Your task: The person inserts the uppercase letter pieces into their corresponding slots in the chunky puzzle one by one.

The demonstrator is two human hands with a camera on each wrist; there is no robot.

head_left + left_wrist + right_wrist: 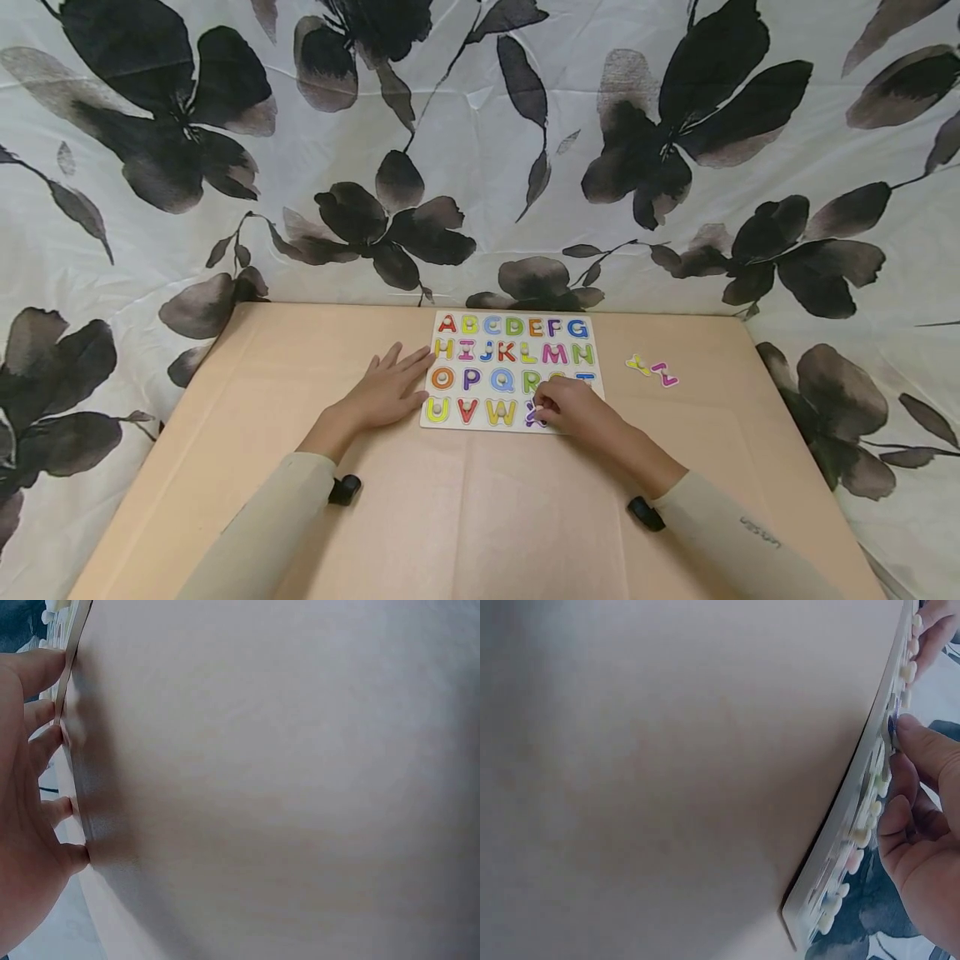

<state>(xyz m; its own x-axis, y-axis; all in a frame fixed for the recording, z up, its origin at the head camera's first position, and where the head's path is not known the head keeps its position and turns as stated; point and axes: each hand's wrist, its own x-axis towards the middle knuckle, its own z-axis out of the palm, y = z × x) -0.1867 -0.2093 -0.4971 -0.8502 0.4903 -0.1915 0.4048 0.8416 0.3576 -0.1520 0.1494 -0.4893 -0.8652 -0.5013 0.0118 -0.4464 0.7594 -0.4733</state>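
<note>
A white alphabet puzzle board [450, 426] with colourful knobbed letters lies on the table. My right hand [577, 408] pinches the purple letter X piece [532, 414] by its upper side at the lower right of the board. In the right wrist view, thumb and fingertips meet on that piece [892, 729]; whether it sits fully in its slot cannot be seen. My left hand [390, 390] rests at the board's left edge with fingers spread, and its thumb and fingertips touch the edge in the left wrist view. The right hand partly covers the letters near S and T.
To the right of the board, a yellow letter Y piece [637, 364] and a pink letter Z piece [664, 375] lie loose on the tan table [360, 533]. Behind the table hangs a white cloth [510, 167] with dark flowers.
</note>
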